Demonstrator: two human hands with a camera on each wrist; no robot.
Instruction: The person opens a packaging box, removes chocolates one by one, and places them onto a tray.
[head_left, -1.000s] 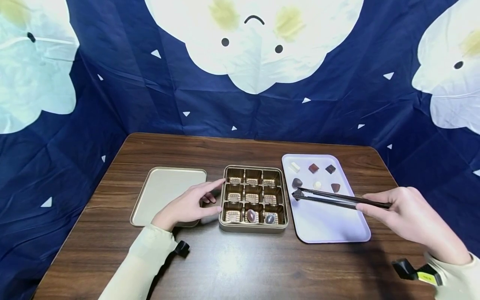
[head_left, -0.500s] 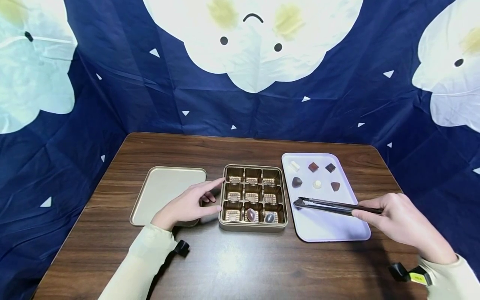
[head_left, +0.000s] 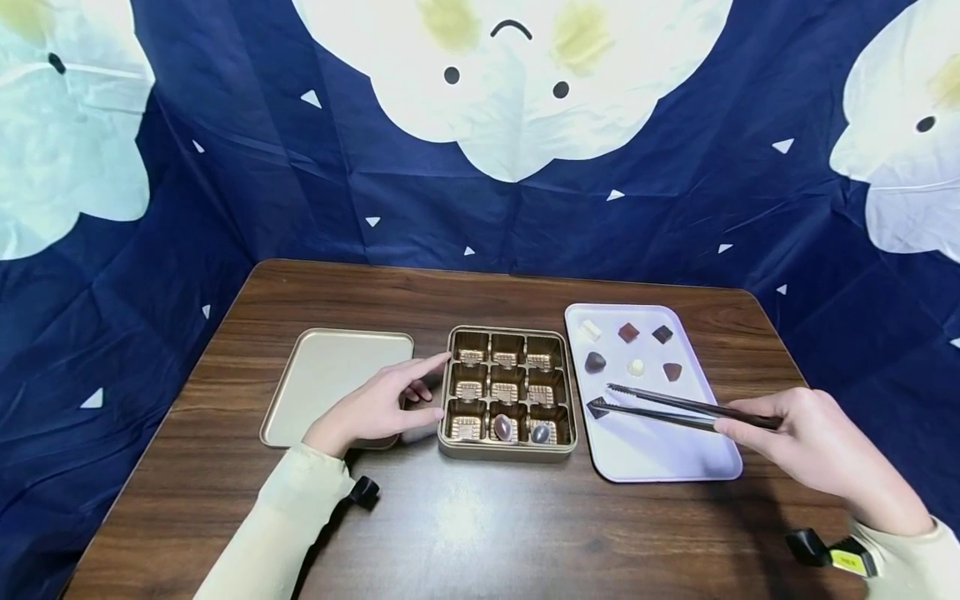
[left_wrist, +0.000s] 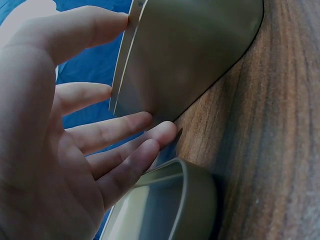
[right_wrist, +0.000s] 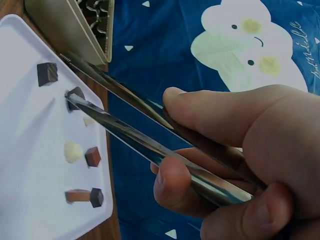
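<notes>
My right hand (head_left: 806,442) holds black tongs (head_left: 675,412) over the pale lilac tray (head_left: 652,450). The tong arms stand spread, their tips close to a dark square chocolate (head_left: 597,407). In the right wrist view this dark chocolate (right_wrist: 47,74) lies just off the tips, not visibly pinched. My left hand (head_left: 375,408) touches the left side of a gold tin (head_left: 506,454) with forefinger and thumb. The left wrist view shows the fingertips at the tin's wall (left_wrist: 185,55). Two egg-shaped chocolates, one brownish (head_left: 502,428) and one grey (head_left: 541,433), sit in its front middle and front right compartments.
Several more chocolates, including a white round one (head_left: 636,367) and a dark one (head_left: 595,362), lie in two rows at the tray's back. A flat gold lid (head_left: 330,375) lies left of the tin, partly behind my left hand. A blue cloth (head_left: 420,208) hangs behind the table.
The tongs have come slightly nearer the front of the tray and their arms are now spread wider around the dark square chocolate. My left hand has stayed against the tin.
</notes>
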